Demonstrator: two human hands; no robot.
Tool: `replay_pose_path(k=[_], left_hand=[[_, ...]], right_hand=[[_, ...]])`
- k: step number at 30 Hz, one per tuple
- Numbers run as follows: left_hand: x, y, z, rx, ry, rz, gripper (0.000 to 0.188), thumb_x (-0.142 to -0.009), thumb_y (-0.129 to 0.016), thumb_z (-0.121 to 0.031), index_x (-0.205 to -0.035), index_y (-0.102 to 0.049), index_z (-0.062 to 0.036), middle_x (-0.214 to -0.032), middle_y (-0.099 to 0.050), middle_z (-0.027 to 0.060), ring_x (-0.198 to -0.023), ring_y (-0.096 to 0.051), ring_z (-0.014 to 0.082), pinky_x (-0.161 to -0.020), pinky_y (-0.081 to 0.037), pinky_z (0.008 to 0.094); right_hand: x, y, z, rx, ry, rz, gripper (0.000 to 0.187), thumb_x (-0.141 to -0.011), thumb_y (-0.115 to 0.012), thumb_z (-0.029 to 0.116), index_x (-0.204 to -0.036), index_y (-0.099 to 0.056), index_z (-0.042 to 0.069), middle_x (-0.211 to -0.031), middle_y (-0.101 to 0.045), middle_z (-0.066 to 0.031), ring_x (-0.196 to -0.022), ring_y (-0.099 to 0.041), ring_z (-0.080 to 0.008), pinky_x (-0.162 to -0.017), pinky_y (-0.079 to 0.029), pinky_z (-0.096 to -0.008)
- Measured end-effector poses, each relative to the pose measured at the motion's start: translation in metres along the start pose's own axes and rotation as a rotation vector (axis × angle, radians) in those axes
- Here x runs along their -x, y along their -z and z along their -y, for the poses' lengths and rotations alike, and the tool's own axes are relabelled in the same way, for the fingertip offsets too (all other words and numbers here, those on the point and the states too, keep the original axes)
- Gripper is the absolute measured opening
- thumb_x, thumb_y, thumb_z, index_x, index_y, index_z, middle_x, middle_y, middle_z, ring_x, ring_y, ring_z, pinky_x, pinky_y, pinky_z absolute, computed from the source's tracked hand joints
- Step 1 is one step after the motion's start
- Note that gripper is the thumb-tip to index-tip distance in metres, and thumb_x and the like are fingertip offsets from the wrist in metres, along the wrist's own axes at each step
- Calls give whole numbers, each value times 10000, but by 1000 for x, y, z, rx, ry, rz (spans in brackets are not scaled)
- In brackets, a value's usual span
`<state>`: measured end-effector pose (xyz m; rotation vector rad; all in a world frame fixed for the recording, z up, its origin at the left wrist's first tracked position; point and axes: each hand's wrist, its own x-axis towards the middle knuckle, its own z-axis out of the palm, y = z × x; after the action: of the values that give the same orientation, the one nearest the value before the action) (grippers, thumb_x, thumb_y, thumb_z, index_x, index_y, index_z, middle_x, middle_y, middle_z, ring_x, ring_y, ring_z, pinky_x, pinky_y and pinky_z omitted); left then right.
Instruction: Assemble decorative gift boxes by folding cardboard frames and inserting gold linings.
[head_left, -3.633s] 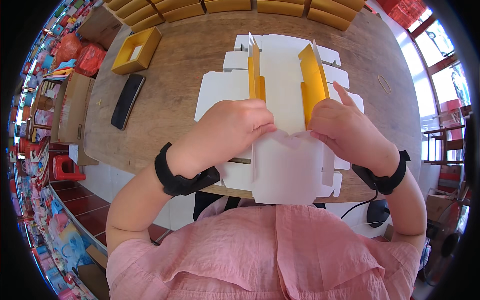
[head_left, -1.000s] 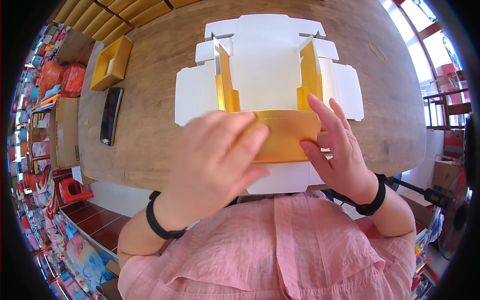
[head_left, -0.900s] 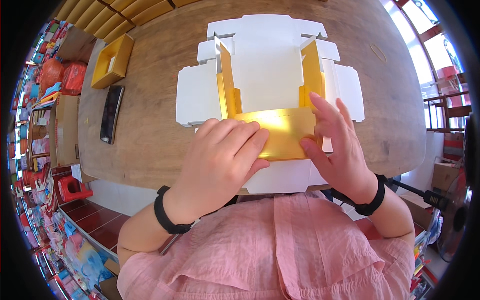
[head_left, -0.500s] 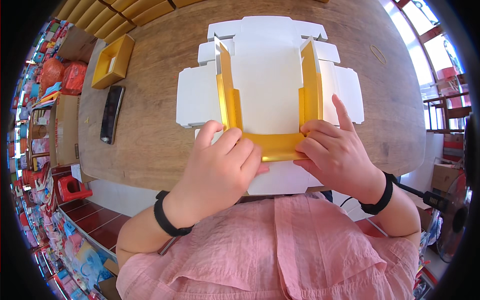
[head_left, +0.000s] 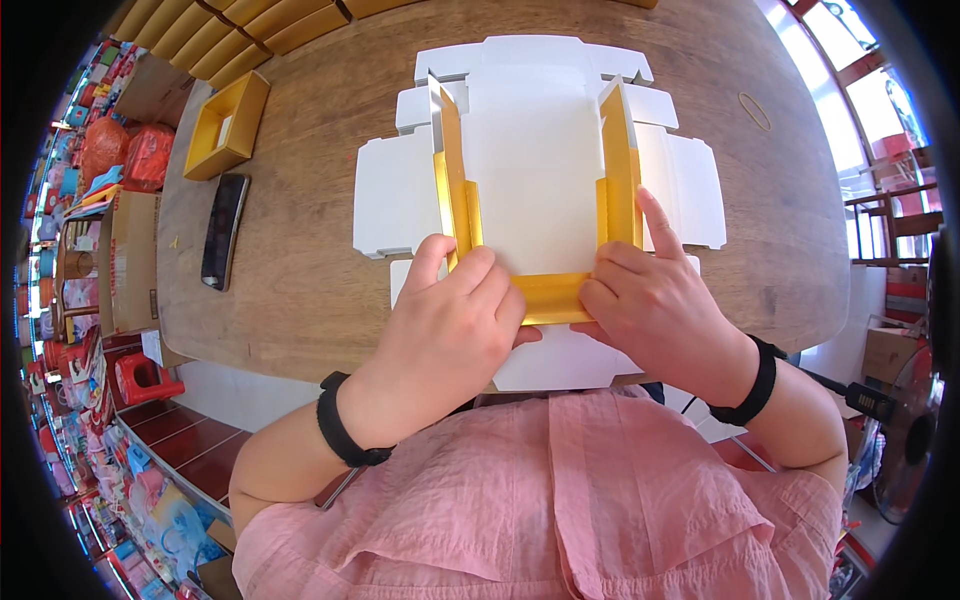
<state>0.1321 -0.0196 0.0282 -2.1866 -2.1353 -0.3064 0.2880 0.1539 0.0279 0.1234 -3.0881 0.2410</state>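
A gold cardboard box (head_left: 555, 299), partly folded, lies in front of me. Its near wall and both side walls stand up, and its white inner base shows between them. Beneath it are flat white die-cut box sheets (head_left: 385, 195) with tabs on both sides. My left hand (head_left: 450, 310) pinches the near left corner, with the thumb under the gold near wall. At the near right corner my right hand (head_left: 655, 300) grips the wall, its index finger stretched up along the outside of the right wall. The far end of the box lies flat.
On the wooden table (head_left: 320, 150), an open gold box (head_left: 228, 125) and a dark phone (head_left: 225, 232) lie to the left. Several gold boxes (head_left: 215, 40) are stacked at the far left. A rubber band (head_left: 755, 111) lies at the right. A red stool (head_left: 145, 378) stands below the table.
My right hand has shifted slightly left, its index finger now closer to the right wall. My left thumb reaches a little farther along the near wall. The box has barely moved.
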Motion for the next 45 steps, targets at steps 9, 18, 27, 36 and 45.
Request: replay_pose_path(k=[9,18,27,36,45], left_hand=[[-4,7,4,56,30,98,247,-778,-787,-317,-788,-674,-98,-799,-615,10,-921,-577,193,-1002,-358,520],[-23,12,20,180,-38,405,215,-816,-762,-331,-811,-755,-117,-725,-655,9,-935,-619,193,-1140,-274,589],[-28,14,23,170,-48,484,219,-831,-763,-336,-783,-751,-123,-675,-641,26,-892,-625,212,-1158,-259,595],[-21,57,48,-236,-120,-35,343,-807,-701,-81,-1148,-693,-120,-1239,-602,62,-1247,-532,318,-1138,-308,599],[3,36,50,266,283,4,366,-890,-596,24,-1242,-615,-78,-1247,-567,123,-963,-651,309,-810,-538,392]], right_hand=[[-3,-5,-1,39,23,-101,262,-733,-799,246,-663,-580,120,-664,-532,8,-782,-605,-163,-1200,-246,-623],[-10,0,-4,-25,37,63,204,-774,-774,258,-689,-635,134,-631,-539,29,-751,-607,-155,-1216,-212,-627],[-9,6,-5,-9,27,183,234,-733,-817,261,-813,-635,138,-803,-608,9,-992,-634,-152,-1221,-145,-638],[-7,39,-59,333,-85,-110,136,-752,-687,89,-866,-628,134,-821,-628,0,-901,-647,-179,-1057,-417,-478],[-9,36,14,-402,71,-171,701,-781,-803,199,-1410,-523,66,-1300,-626,-147,-1104,-610,-303,-976,-458,-421]])
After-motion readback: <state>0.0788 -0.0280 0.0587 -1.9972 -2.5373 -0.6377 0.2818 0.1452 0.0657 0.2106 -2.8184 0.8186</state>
